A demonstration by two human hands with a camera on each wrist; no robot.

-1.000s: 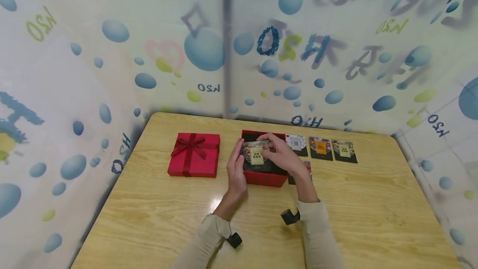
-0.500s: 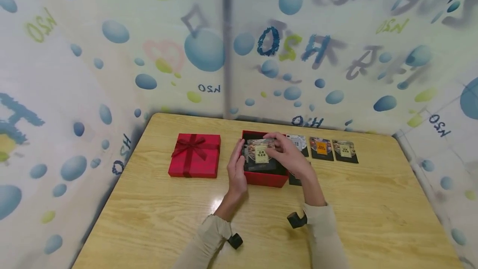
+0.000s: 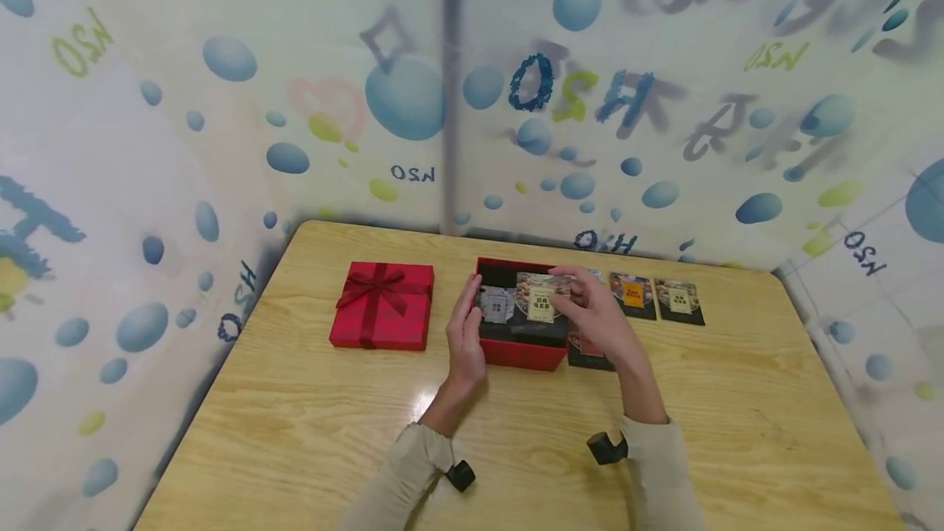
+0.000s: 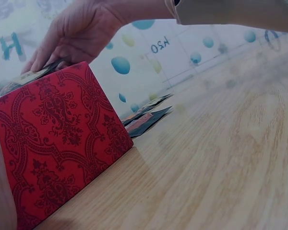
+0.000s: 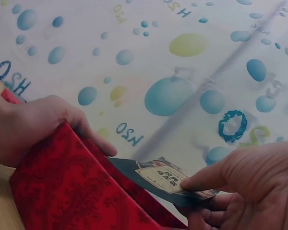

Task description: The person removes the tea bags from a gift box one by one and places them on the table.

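Note:
A red patterned box [image 3: 522, 355] with a dark lining stands on the wooden table. My left hand [image 3: 466, 338] lies along the box's left side, fingers fairly straight against the wall. My right hand [image 3: 593, 310] pinches a flat black packet [image 3: 541, 310] with a pale yellow label by its right edge, thumb on top in the right wrist view. That packet is over the right half of the box's opening. In the left half of the box a packet with a grey label [image 3: 496, 306] shows. The left wrist view has the box's patterned side [image 4: 62, 129] up close.
Left of the box sits a red lid [image 3: 387, 322] with a dark red ribbon bow. Right of it lie packets with an orange label [image 3: 633, 293] and a yellow label [image 3: 679, 299]. Another packet [image 3: 590, 352] lies against the box's right side, partly under the right arm.
My right hand has moved right with the yellow-labelled packet, from the box's left half to its right half. The grey-labelled packet has come into sight. My left hand stays put.

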